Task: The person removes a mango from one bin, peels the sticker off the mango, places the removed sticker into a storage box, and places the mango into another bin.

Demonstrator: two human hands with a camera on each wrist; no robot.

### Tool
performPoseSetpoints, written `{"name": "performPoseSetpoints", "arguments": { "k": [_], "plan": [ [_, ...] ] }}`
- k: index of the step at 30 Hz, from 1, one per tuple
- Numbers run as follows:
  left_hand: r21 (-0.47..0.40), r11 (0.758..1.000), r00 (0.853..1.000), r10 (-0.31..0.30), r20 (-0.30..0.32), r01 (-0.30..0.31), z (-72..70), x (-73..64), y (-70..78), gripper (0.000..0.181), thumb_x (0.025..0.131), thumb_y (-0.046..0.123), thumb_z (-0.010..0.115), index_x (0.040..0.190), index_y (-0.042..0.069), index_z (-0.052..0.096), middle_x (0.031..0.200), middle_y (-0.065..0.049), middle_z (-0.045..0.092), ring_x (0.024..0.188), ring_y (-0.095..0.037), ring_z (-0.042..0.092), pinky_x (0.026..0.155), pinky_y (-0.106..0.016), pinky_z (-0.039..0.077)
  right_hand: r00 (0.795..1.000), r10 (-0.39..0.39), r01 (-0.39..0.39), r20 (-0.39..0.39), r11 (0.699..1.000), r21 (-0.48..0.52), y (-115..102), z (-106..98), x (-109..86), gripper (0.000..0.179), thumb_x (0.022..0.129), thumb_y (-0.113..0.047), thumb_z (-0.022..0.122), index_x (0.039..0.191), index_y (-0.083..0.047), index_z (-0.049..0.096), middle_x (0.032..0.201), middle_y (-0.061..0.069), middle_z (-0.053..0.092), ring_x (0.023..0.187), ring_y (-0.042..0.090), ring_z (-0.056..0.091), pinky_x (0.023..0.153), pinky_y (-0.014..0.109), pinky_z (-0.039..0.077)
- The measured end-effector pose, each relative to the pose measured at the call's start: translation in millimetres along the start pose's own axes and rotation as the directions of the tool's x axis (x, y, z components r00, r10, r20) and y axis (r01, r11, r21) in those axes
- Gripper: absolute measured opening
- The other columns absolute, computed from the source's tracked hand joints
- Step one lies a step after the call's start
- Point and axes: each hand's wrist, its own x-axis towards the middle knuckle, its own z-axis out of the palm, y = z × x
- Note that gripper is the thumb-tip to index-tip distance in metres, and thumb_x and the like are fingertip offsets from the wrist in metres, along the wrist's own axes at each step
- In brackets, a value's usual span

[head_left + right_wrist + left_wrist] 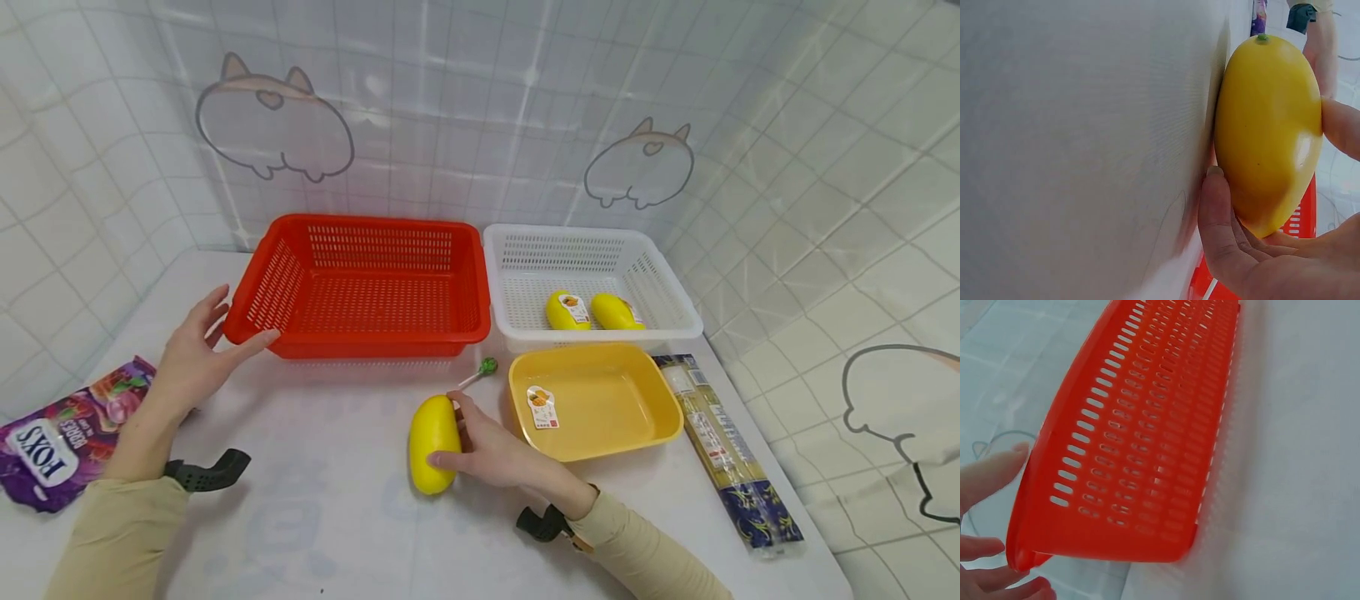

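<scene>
A yellow mango (433,442) with a small green stem end is on the white table in the head view. My right hand (491,442) grips it from the right, thumb on the near side and fingers toward the far end. The right wrist view shows the mango (1269,131) between thumb and fingers, close to the table surface. My left hand (193,354) is spread around the front left corner of the red basket (382,343). In the left wrist view the thumb tip meets the rim of the red basket (1129,444), with the other fingers by its corner.
Right of the red basket stands a white basket (525,337) with two stickered mangoes (567,312). Before it sits a yellow basin (600,408) bearing a sticker. A green lollipop (488,366), a purple FOX'S bag (67,442) and a long clear-and-blue packet (727,454) lie around.
</scene>
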Motion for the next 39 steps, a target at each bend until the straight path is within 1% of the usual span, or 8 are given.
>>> {"name": "performPoseSetpoints", "arguments": {
  "k": [9,15,18,22,30,34,36,39],
  "plan": [
    [-0.055,0.998,0.999,-0.011,0.044,0.013,2.1,4.6,-6.2,0.105,0.093,0.051,0.065,0.161,0.018,-0.008,0.168,-0.017,0.002,0.146,-0.053,0.018,0.104,-0.068,0.035,1.0,-0.016,0.016,-0.001,1.0,0.011,0,2,-1.0,0.089,0.088,-0.043,0.075,0.155,-0.023,0.02,0.133,-0.001,0.051,0.112,0.014,0.054,0.1,0.032,0.051],
    [-0.049,0.998,0.996,-0.031,0.085,0.035,1.9,5.5,-10.5,0.105,0.094,0.053,0.061,0.16,0.015,-0.01,0.165,-0.023,0.012,0.142,-0.051,0.027,0.098,-0.049,0.053,1.0,-0.03,0.03,-0.003,0.999,0.02,-1,3,-2.1,0.088,0.088,-0.039,0.077,0.154,-0.024,0.021,0.13,-0.001,0.051,0.111,0.014,0.054,0.098,0.031,0.051],
    [-0.046,0.998,0.995,-0.035,0.094,0.04,2.1,6.7,-12.0,0.105,0.094,0.054,0.061,0.16,0.014,-0.011,0.164,-0.025,0.018,0.14,-0.05,0.03,0.099,-0.05,0.053,0.999,-0.04,0.04,-0.01,0.999,0.021,-1,4,-2.2,0.088,0.088,-0.038,0.077,0.154,-0.023,0.022,0.13,0.0,0.052,0.111,0.015,0.055,0.098,0.03,0.052],
    [-0.044,0.999,0.994,-0.027,0.103,0.032,1.6,7.1,-12.0,0.104,0.096,0.053,0.059,0.159,0.013,-0.013,0.163,-0.027,0.018,0.139,-0.051,0.028,0.103,-0.067,0.041,0.999,-0.048,0.048,-0.018,0.999,0.026,0,5,-1.6,0.087,0.088,-0.037,0.077,0.154,-0.021,0.022,0.129,0.0,0.052,0.111,0.016,0.055,0.098,0.031,0.052],
    [-0.024,1.0,0.994,-0.012,0.111,0.015,1.3,8.3,-13.6,0.1,0.097,0.051,0.058,0.159,0.016,-0.013,0.162,-0.028,0.019,0.138,-0.05,0.029,0.1,-0.057,0.05,0.999,-0.051,0.052,-0.018,0.998,0.033,-1,5,-0.8,0.087,0.088,-0.034,0.077,0.154,-0.018,0.022,0.129,0.002,0.052,0.111,0.017,0.055,0.099,0.03,0.051],
    [-0.019,1.0,0.994,-0.006,0.109,0.008,1.0,8.1,-13.9,0.1,0.098,0.049,0.058,0.159,0.015,-0.012,0.162,-0.028,0.02,0.138,-0.05,0.029,0.089,-0.032,0.056,0.998,-0.053,0.054,-0.024,0.998,0.024,-2,4,-1.1,0.087,0.088,-0.035,0.077,0.154,-0.019,0.022,0.13,0.001,0.052,0.112,0.016,0.055,0.099,0.03,0.051],
    [-0.02,1.0,0.994,0.0,0.107,0.003,0.8,7.7,-13.8,0.099,0.098,0.049,0.058,0.159,0.014,-0.012,0.162,-0.028,0.02,0.137,-0.051,0.029,0.079,-0.015,0.051,0.998,-0.051,0.052,-0.029,0.998,0.025,-2,3,-1.3,0.088,0.088,-0.036,0.077,0.155,-0.019,0.021,0.131,0.001,0.052,0.113,0.016,0.054,0.1,0.031,0.051],
    [-0.027,1.0,0.994,0.014,0.105,-0.011,1.0,7.3,-13.6,0.099,0.098,0.047,0.058,0.159,0.013,-0.012,0.162,-0.029,0.019,0.137,-0.052,0.028,0.071,-0.005,0.042,0.999,-0.04,0.041,-0.034,0.999,0.034,-3,2,-1.5,0.089,0.088,-0.036,0.077,0.155,-0.02,0.021,0.132,0.0,0.051,0.113,0.016,0.055,0.099,0.031,0.052]
  ]
}}
